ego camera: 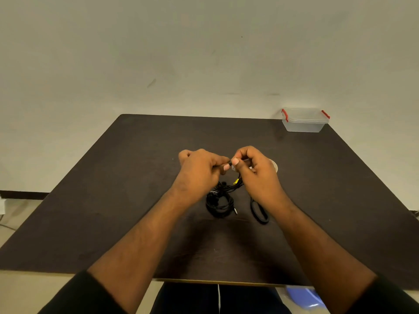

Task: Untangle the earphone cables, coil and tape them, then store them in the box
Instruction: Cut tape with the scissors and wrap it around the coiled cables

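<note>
Dark table, bare toward its 9 o'clock edge, bore a clear red-latched box at 1 o'clock and black earphone cables tangled at centre, one strand pinched between left hand and right hand, fingers curled.

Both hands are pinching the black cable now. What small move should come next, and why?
Probably draw the pinched stretch gently apart. The left hand and right hand pinch the cable close together, while the strands below look bunched and crossed above a coil on the table.
</note>
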